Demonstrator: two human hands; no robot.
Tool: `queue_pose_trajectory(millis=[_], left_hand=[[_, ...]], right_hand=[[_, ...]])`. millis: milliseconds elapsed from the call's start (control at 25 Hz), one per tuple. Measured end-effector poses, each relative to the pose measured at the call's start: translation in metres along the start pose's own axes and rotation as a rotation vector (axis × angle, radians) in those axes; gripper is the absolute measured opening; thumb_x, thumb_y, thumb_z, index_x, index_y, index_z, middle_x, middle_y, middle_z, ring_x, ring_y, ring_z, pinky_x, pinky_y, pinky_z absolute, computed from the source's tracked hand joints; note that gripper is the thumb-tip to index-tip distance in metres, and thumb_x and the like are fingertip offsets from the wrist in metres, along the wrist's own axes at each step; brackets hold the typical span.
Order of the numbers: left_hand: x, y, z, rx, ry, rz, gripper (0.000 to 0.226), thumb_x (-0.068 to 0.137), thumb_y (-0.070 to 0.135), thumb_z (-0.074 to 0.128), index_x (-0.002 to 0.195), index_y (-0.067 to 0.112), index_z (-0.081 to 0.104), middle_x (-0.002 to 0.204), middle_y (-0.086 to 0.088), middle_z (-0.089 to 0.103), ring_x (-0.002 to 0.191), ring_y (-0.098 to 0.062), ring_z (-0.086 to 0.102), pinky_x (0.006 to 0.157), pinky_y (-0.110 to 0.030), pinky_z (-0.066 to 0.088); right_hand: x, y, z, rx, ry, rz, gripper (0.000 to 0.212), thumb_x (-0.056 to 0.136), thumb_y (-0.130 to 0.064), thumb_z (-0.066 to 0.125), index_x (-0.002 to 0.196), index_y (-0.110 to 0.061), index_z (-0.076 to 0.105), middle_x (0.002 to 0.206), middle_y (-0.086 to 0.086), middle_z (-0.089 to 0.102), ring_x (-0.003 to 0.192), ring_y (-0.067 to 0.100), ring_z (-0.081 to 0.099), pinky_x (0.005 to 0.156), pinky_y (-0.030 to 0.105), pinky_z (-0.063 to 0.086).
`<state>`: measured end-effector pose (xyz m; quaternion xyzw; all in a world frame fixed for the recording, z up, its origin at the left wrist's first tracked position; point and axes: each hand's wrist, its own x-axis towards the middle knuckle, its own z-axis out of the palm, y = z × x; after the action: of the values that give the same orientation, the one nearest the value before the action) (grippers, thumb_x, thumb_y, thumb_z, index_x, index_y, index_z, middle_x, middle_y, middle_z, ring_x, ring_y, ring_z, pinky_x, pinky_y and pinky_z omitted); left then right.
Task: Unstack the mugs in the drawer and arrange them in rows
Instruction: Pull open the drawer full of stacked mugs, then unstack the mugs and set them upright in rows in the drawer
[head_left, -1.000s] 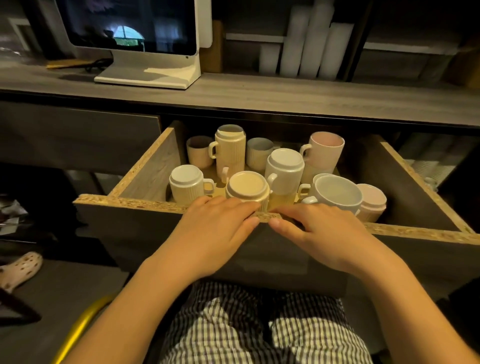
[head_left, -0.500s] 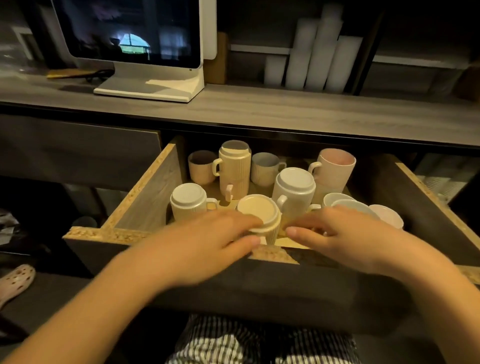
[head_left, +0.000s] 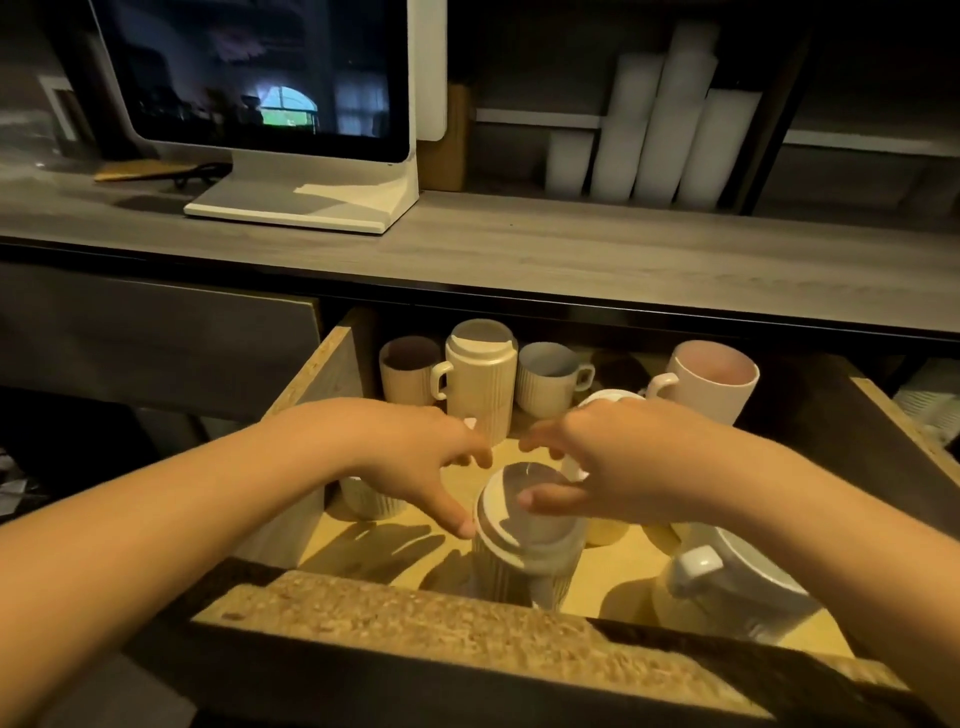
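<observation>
Mugs sit in the open drawer (head_left: 441, 623), w/ both hands reaching in over the front edge. Left hand (head_left: 410, 457) is spread, fingers curled loosely, thumb tip just beside the upper left rim of the ribbed cream mug stack (head_left: 524, 551) near the front; can't tell if it actually touches. Right hand (head_left: 618, 467) is also unclenched, thumb lying across the upturned base on top of that stack, other fingers arched above it, gripping nothing. Stack stands upside down, roughly mid-drawer, close to the front board. Under the left hand, an inverted ribbed mug (head_left: 371, 499) peeks out by the left wall. Front right: a white mug (head_left: 737, 592), handle facing the camera, lying tilted. Behind the right hand, part of another white mug (head_left: 613, 399) shows, mostly hidden. Back row, left to right: tan mug (head_left: 408, 371) upright, tall cream stack (head_left: 480, 379) w/ handle to its left, pale grey-blue mug (head_left: 548, 379) w/ handle to its right, then well apart a pink mug (head_left: 714, 382) upright. Above the drawer, a grey countertop (head_left: 571, 260) carries a white monitor (head_left: 270, 104) at left & white paper cup sleeves (head_left: 660, 119) at the back.
</observation>
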<state>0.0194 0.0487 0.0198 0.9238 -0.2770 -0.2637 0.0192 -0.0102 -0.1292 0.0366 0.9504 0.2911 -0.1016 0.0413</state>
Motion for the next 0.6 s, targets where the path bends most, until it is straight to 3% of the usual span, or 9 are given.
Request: queue_pose_trajectory(millis=[320,600], left_hand=[[0.029,-0.017,0.003,-0.085,-0.081,0.04,0.083,0.074,0.043,0.073,0.144,0.029,0.029,0.143,0.005,0.042,0.128,-0.015,0.042,0.103,-0.03,0.036],[0.027,-0.025,0.009,-0.235,-0.058,0.099,0.085,0.076,0.044,0.071,0.144,0.035,0.022,0.142,0.01,0.04,0.125,-0.007,0.042,0.101,-0.025,0.036]], right_hand=[[0.013,-0.005,0.015,-0.147,-0.07,-0.108,0.082,0.071,-0.073,0.054,0.135,-0.025,0.037,0.113,-0.002,0.062,0.09,0.017,0.06,0.064,0.023,0.049],[0.012,0.006,0.012,0.123,-0.09,-0.065,0.077,0.069,-0.064,0.065,0.132,-0.031,0.038,0.108,-0.004,0.059,0.085,0.013,0.058,0.066,0.023,0.057]])
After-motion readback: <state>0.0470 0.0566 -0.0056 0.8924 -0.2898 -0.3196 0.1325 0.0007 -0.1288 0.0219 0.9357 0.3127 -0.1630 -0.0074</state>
